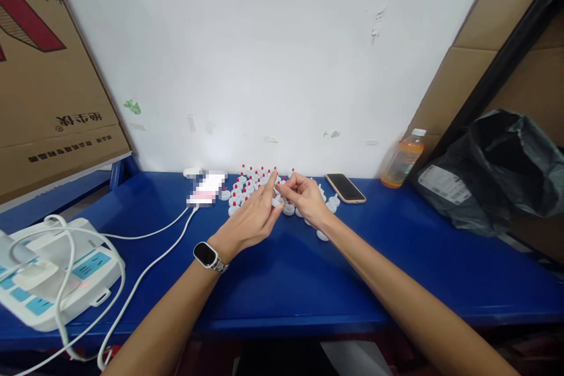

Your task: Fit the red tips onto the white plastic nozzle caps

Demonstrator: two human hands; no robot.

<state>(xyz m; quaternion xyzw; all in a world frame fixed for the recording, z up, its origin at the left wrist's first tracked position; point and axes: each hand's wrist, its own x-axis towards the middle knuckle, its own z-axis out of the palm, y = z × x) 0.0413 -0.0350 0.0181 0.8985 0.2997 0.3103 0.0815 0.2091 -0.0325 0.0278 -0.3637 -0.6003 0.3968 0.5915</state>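
Observation:
My left hand [255, 211], a watch on its wrist, holds a translucent white nozzle cap [277, 201] between thumb and fingers, its index finger stretched forward. Against the top of that cap my right hand [306, 198] is closed in a pinch; what sits between its fingertips is too small and hidden to make out. Beyond and left of the hands stand several white nozzle caps with red tips [237, 202]. To the right, partly behind my right hand, are several nozzle caps without red tips [333, 201].
A phone [346, 188] lies right of the caps, and a lit phone [206, 189] on a cable lies left. A white power strip [88, 264] with looped cables takes up the table's left. An orange drink bottle [403, 158] and black plastic bag [489, 170] stand right. Behind is a wall.

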